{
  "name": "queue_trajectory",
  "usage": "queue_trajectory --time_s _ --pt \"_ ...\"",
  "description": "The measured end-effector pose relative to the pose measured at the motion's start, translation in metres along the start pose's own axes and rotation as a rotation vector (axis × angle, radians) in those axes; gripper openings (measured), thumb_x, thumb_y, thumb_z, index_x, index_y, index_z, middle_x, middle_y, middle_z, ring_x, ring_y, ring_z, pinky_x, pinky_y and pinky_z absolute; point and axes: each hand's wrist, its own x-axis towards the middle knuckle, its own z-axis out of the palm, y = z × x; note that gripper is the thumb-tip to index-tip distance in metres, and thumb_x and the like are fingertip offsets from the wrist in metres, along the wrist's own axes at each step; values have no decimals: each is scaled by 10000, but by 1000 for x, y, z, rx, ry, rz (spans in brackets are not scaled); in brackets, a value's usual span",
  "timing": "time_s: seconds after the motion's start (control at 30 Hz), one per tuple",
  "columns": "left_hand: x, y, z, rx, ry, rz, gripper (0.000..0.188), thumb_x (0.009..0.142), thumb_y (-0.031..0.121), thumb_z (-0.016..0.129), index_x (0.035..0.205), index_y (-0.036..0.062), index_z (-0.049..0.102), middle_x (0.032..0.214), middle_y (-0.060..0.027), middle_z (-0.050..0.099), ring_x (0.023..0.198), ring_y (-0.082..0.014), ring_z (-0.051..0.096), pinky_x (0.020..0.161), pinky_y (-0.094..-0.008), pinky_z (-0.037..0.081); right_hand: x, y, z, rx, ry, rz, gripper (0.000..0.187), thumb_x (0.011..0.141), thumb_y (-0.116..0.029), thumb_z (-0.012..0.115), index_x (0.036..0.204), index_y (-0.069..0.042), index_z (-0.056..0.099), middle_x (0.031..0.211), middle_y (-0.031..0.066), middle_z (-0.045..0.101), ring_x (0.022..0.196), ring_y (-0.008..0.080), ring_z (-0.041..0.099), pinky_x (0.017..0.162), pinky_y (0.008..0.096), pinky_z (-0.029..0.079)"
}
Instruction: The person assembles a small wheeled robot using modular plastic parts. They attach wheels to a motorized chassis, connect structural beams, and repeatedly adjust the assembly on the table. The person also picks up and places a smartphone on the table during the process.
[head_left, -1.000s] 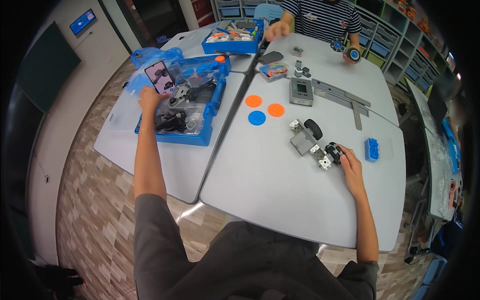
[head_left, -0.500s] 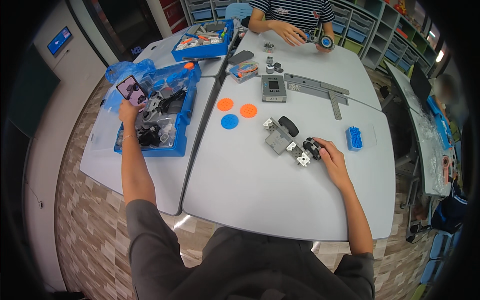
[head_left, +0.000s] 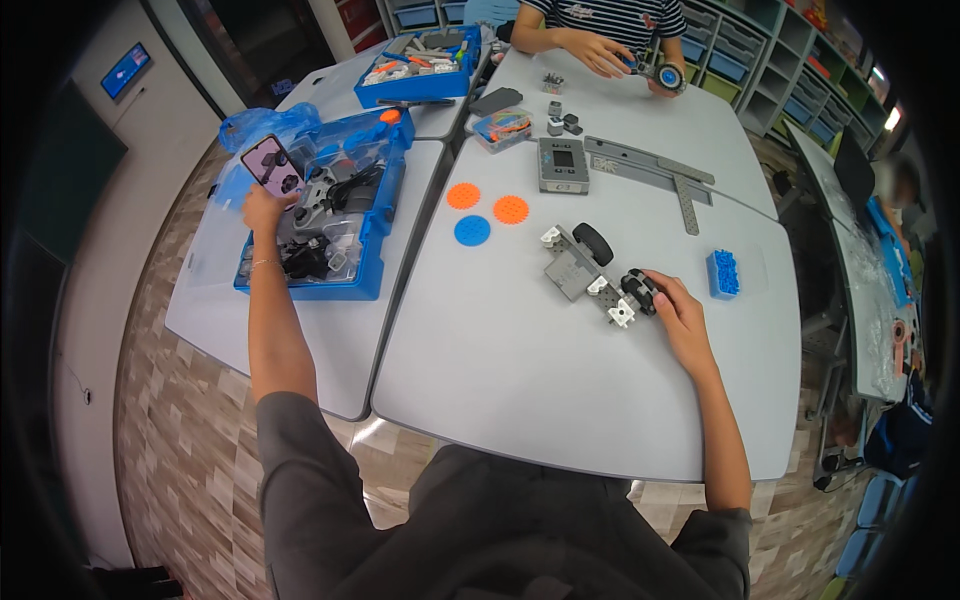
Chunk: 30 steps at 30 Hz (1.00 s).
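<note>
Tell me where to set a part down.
Widest: white table between the wheeled assembly and the near edge, left of the right forearm. Smaller: right of that forearm, before the blue tub. Crowded: the blue case under the left hand; around the grey control block.

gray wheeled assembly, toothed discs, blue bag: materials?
Gray wheeled assembly: probably plastic, matte and evenly colored; its black tire looks like dull rubber. Toothed discs: likely plastic, flat uniform orange or blue. Blue bag: seemingly thin plastic film, crinkled and translucent.
</note>
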Motion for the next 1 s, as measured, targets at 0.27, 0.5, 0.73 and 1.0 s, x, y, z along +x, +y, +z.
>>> queue_trajectory --time_s 0.27,0.5,0.73,1.0 --pt "-4 4 -4 -16 -30 -31 944 622 559 943 1295 21 558 1352 -209 621 1257 -430 595 986 -552 528 0 1 0 -19 25 -21 368 1053 -248 555 1336 -28 642 1082 74 632 977 169 597 893 297 469" --pt "-5 4 -3 -22 -12 -10 945 622 563 943 1292 16 562 1350 -210 622 1259 -433 592 980 -552 530 -1 0 0 -4 18 -14 369 1055 -250 551 1335 -28 642 1092 79 636 991 169 591 909 297 462" --pt "-4 3 -3 -16 -6 -9 942 622 563 943 1290 14 567 1335 -212 629 1258 -434 592 974 -552 533 -1 0 0 -16 21 -17 371 1056 -257 548 1330 -27 645 1109 87 647 1011 177 601 919 301 463" --pt "14 -6 5 9 -68 17 946 626 608 922 1269 -7 602 1306 -239 653 1236 -419 621 989 -520 530 -1 1 0 -28 24 -11 370 1051 -256 551 1317 -18 649 1101 89 652 988 182 602 903 296 461"
